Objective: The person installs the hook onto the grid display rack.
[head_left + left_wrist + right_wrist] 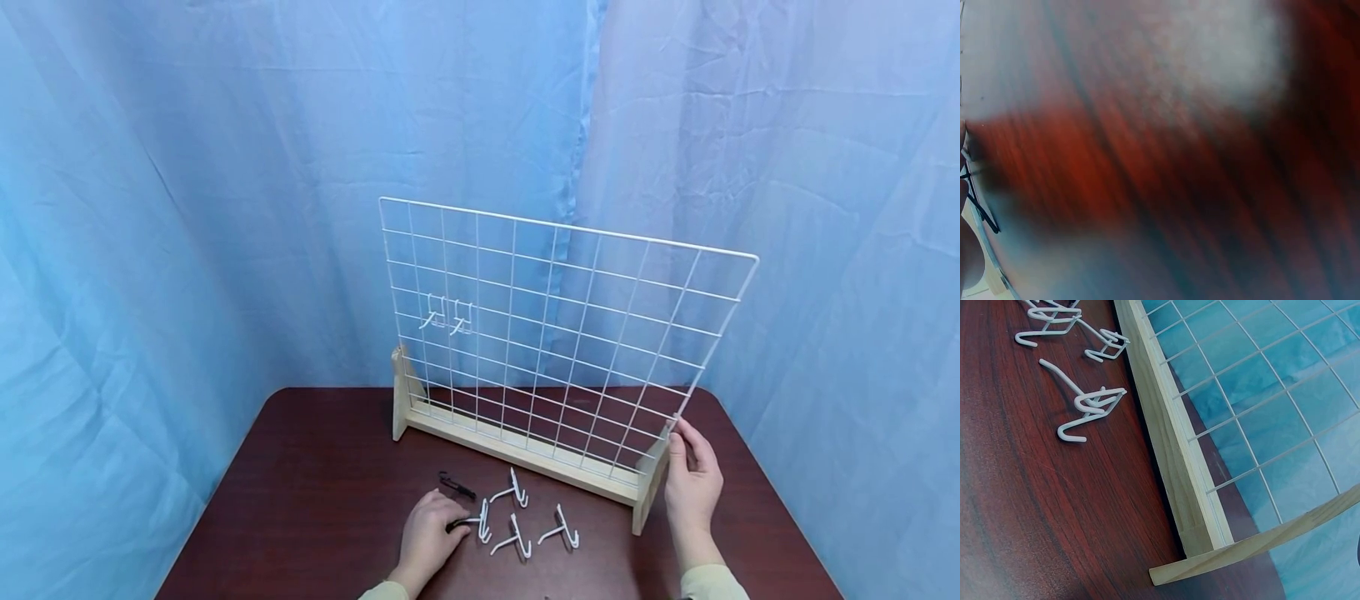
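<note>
Black clip [452, 527] | left grip [431, 532] pinching it | right grip [694, 482] holding rack's [525, 454] end | white hooks [1088, 406] between

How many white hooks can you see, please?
6: two hooks hang on the grid, one is at the left hand, three lie on the table; some may be hidden.

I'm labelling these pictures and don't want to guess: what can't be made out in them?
- Head view: the left hand partly covers a dark piece, so its full shape, and whether it is gripped, can't be told.
- Left wrist view: the tabletop is badly blurred, its surface detail lost; the left edge cuts off most of the hand.
- Right wrist view: the top edge cuts off part of the clustered white hooks.
</note>
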The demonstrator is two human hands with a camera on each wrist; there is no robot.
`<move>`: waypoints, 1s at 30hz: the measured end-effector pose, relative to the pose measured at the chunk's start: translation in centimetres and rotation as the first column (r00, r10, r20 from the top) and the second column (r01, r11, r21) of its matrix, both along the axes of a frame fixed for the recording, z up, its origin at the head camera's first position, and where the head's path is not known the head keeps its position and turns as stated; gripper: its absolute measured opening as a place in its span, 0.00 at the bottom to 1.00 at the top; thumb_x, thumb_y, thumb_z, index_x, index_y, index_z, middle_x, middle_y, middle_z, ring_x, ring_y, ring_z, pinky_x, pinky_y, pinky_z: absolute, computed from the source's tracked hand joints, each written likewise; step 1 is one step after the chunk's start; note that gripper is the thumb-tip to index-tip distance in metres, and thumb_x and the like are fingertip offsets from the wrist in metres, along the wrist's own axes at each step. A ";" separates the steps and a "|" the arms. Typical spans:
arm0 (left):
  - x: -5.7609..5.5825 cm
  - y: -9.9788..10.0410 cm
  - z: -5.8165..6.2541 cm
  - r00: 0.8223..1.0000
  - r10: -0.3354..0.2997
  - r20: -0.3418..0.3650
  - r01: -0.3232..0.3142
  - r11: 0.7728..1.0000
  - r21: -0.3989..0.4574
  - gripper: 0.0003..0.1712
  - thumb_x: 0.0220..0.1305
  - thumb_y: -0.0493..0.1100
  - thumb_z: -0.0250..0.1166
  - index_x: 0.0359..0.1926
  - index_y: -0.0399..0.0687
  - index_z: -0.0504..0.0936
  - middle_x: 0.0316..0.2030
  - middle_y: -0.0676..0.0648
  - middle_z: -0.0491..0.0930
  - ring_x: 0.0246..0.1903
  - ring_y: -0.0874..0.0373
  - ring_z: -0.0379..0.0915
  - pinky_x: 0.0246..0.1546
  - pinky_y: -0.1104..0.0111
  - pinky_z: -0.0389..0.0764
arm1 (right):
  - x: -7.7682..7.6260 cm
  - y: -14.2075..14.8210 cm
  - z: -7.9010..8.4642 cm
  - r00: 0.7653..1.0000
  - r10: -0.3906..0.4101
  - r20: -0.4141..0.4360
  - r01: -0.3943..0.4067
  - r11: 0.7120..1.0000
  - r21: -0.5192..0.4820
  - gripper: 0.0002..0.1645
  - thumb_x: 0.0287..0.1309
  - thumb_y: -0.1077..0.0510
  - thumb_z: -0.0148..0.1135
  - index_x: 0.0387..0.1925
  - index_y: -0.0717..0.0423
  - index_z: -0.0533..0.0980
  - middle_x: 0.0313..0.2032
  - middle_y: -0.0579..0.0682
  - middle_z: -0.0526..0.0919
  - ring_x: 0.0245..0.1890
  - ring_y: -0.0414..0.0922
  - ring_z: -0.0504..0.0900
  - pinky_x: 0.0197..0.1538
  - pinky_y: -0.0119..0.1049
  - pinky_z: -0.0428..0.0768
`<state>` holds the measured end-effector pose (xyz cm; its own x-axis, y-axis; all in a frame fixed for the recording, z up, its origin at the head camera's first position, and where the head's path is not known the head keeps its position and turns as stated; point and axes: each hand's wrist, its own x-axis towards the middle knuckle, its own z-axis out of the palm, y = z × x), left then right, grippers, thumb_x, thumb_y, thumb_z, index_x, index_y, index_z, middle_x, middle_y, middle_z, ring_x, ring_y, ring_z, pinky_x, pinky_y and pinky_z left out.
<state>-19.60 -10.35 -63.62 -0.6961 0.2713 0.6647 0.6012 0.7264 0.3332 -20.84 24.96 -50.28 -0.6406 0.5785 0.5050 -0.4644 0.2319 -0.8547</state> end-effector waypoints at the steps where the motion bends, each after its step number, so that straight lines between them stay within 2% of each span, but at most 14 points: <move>1: 0.0 0.0 0.0 1.000 0.002 -0.001 -0.002 1.000 0.000 0.16 0.29 0.36 0.83 0.26 0.50 0.88 0.26 0.57 0.84 0.33 0.61 0.78 0.53 0.56 0.76 | 0.0 0.0 0.0 1.000 0.001 -0.003 -0.002 1.000 -0.003 0.17 0.66 0.72 0.56 0.54 0.69 0.78 0.47 0.42 0.85 0.47 0.28 0.81 0.48 0.19 0.76; 7: -0.2 0.4 -0.2 0.999 0.035 0.021 -0.035 0.999 0.007 0.12 0.33 0.35 0.80 0.21 0.54 0.86 0.24 0.60 0.81 0.31 0.62 0.76 0.53 0.59 0.77 | 0.0 -0.1 0.0 1.000 0.002 0.000 -0.002 1.000 0.005 0.17 0.66 0.72 0.56 0.54 0.71 0.77 0.47 0.39 0.84 0.47 0.28 0.80 0.48 0.19 0.75; 13: -0.1 0.6 -0.3 0.998 0.053 0.042 -0.055 0.998 0.038 0.12 0.35 0.35 0.80 0.20 0.54 0.86 0.23 0.62 0.80 0.31 0.63 0.76 0.52 0.61 0.77 | 0.1 -0.1 0.1 1.000 -0.010 0.023 0.010 1.000 0.008 0.17 0.66 0.72 0.56 0.54 0.69 0.78 0.47 0.38 0.84 0.47 0.27 0.80 0.48 0.18 0.75; 21: -0.1 0.7 -0.6 0.999 0.053 0.002 -0.053 0.994 0.099 0.14 0.32 0.35 0.80 0.21 0.56 0.85 0.23 0.63 0.79 0.31 0.64 0.76 0.51 0.62 0.77 | 0.0 0.0 0.0 1.000 0.003 0.006 -0.003 1.000 0.003 0.17 0.66 0.72 0.56 0.54 0.70 0.78 0.47 0.39 0.84 0.47 0.28 0.81 0.49 0.19 0.75; 25: -0.1 0.8 -0.6 0.999 0.042 -0.011 -0.040 0.990 0.133 0.15 0.32 0.35 0.80 0.22 0.55 0.85 0.24 0.63 0.80 0.31 0.64 0.76 0.51 0.60 0.77 | -0.1 0.0 -0.1 1.000 0.016 -0.007 -0.016 1.000 -0.017 0.16 0.66 0.72 0.56 0.54 0.72 0.77 0.46 0.35 0.83 0.47 0.29 0.81 0.49 0.19 0.75; 30: -0.2 1.1 -0.3 1.000 0.013 -0.026 -0.008 0.985 0.171 0.15 0.33 0.34 0.80 0.23 0.53 0.85 0.24 0.60 0.81 0.32 0.63 0.77 0.50 0.59 0.77 | -0.1 0.0 -0.1 1.000 0.019 -0.019 -0.020 0.999 -0.031 0.16 0.65 0.73 0.56 0.54 0.70 0.78 0.46 0.41 0.85 0.46 0.30 0.81 0.49 0.19 0.76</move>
